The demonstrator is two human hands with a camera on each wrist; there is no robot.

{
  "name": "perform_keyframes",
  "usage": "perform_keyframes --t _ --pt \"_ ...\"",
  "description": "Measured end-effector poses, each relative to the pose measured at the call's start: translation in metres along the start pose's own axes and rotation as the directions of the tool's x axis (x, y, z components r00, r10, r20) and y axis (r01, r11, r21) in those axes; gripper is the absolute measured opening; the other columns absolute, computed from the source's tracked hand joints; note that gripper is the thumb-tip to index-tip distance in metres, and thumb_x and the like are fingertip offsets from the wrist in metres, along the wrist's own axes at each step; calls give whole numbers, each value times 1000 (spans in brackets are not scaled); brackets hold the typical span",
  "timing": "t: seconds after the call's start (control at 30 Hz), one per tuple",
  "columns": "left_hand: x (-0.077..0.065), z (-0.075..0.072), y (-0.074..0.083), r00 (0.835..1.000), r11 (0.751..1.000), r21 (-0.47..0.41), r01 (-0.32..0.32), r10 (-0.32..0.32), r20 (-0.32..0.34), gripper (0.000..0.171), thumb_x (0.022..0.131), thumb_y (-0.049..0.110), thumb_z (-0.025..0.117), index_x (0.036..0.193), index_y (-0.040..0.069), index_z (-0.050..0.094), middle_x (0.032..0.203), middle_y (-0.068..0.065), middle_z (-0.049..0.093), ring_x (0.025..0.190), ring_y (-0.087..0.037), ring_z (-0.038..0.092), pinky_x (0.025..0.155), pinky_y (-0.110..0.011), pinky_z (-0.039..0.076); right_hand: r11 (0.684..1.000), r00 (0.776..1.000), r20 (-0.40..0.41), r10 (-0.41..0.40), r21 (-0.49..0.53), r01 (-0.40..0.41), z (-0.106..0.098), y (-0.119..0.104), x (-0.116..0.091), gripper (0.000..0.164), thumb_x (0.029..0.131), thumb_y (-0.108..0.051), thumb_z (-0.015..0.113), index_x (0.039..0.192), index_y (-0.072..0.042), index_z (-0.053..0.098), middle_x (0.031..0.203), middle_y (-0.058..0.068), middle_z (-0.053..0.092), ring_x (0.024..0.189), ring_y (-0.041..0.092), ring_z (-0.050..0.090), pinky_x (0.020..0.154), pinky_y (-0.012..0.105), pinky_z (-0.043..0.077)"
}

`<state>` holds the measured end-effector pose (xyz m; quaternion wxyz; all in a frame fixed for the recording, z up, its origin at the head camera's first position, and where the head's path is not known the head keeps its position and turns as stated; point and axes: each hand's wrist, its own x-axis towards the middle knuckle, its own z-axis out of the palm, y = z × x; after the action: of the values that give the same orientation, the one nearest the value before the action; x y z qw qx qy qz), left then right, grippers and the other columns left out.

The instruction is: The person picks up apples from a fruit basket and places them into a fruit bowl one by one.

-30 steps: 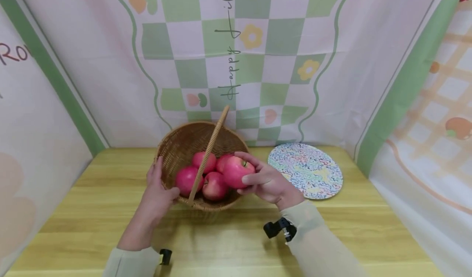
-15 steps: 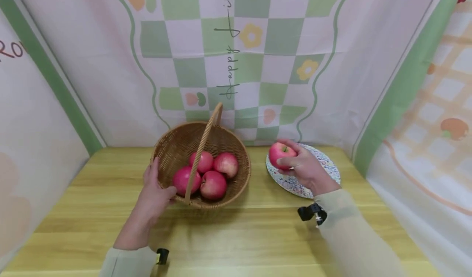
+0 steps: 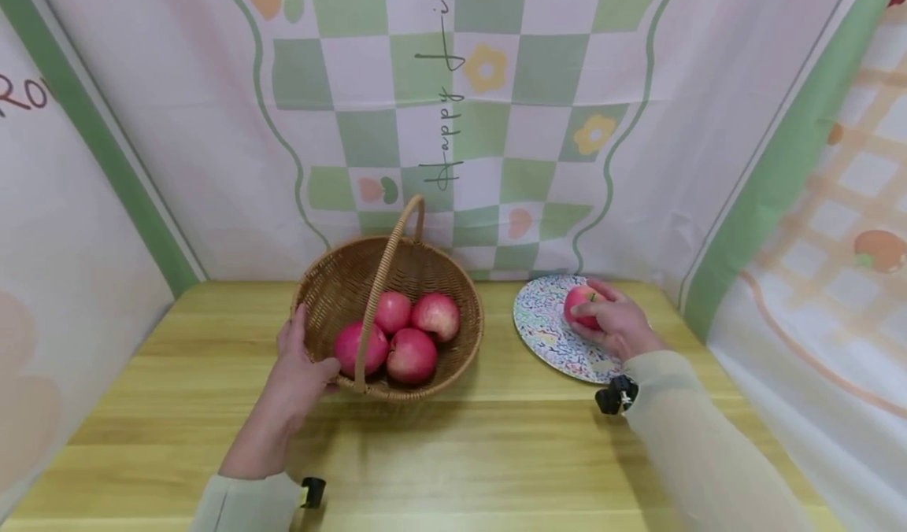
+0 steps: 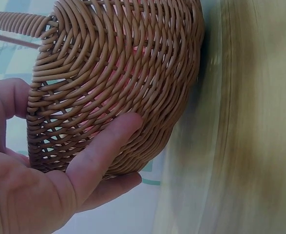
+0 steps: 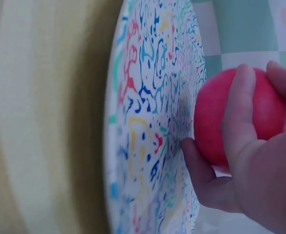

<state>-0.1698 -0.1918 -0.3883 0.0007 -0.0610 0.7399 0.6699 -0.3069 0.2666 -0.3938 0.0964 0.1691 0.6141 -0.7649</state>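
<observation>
Wicker basket (image 3: 457, 280): brown and woven, standing on the table to the left of the plate in the head view; its arched handle (image 3: 377, 296) rises above the mouth and crosses in front of some of the fruit.
Left hand (image 3: 299, 376): grips the near left side of the basket at the rim; in the left wrist view one finger lies along the outer weave.
Fruit in the basket: four red apples (image 3: 412, 356) grouped close together at the bottom, pinkish traces of them showing through the gaps in the weave.
Right hand (image 3: 618, 326): pinches a single apple, thumb and fingers bent around its sides.
Held apple (image 3: 575, 304): red, over the plate in the head view, with its stem visible; whether it touches the plate cannot be told.
Plate (image 3: 542, 319): round and white with multicoloured squiggles, lying on the table near the backdrop.
Table (image 3: 453, 453): yellowish wood grain, under both basket and plate.
Sleeves: pale on both arms, a small black device (image 3: 616, 396) at each wrist.
Backdrop (image 3: 542, 68): cloth with green and white checks, flowers and the words "Happy Life" running vertically.
</observation>
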Motion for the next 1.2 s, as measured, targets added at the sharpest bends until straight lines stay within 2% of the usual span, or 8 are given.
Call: perform_keyframes --t 0.13,0.27,0.43,0.6,0.73,0.87,1.07,1.2 --pt "0 -1 0 1000 1000 -10 4 -4 0 108 83 -14 51 160 33 -9 162 -4 -20 133 -54 25 76 -50 55 1000 999 -48 -14 -29 12 6 0 7 97 83 20 60 160 -28 26 163 15 4 133 37 33 93 38 49" --pt "0 -1 -1 1000 1000 -21 14 -14 4 109 83 -15 51 160 34 -10 161 -3 -22 135 -54 23 76 -47 56 990 998 -41 -55 -130 50 13 0 14 99 81 20 62 160 -24 24 163 15 9 130 39 38 94 41 48" --pt "1 1 -4 1000 999 -30 13 -12 11 110 82 -15 52 160 32 -10 161 -5 -23 134 -53 25 75 -47 56 974 997 -17 -74 -216 68 18 2 20 98 83 20 60 161 -21 19 165 10 3 125 38 42 96 42 47" --pt "2 1 -4 1000 1000 -17 15 -15 9 109 83 -15 52 160 32 -10 161 -5 -22 134 -53 25 76 -47 56 962 997 4 -78 -262 77 21 2 26 95 87 17 55 162 -21 11 166 9 -4 132 39 37 100 42 44" --pt "2 0 -4 1000 1000 -3 18 -18 9 108 83 -15 51 160 32 -10 162 -5 -22 135 -55 23 77 -47 56 962 996 7 -84 -259 83 21 0 29 92 90 15 50 162 -20 5 165 11 -6 138 40 28 103 42 41" --pt "3 -1 -4 1000 1000 -3 17 -17 9 109 83 -15 51 160 32 -10 162 -5 -22 134 -55 24 77 -48 56 956 995 15 -95 -278 95 19 -2 32 91 90 14 49 162 -18 3 165 13 -1 139 41 27 104 43 40" --pt "5 -3 -4 1000 1000 -8 14 -14 6 110 82 -15 52 160 32 -9 162 -5 -21 134 -55 26 75 -47 56 934 987 10 -163 -321 157 14 -6 39 87 86 16 39 161 -12 5 162 23 8 138 42 26 105 43 39" --pt "4 -4 -4 1000 1000 -3 18 -18 2 110 82 -16 52 160 32 -10 162 -5 -22 134 -55 24 74 -45 56 951 990 -18 -142 -279 132 10 -6 45 86 88 16 35 162 -16 4 162 22 2 142 39 16 108 40 35"
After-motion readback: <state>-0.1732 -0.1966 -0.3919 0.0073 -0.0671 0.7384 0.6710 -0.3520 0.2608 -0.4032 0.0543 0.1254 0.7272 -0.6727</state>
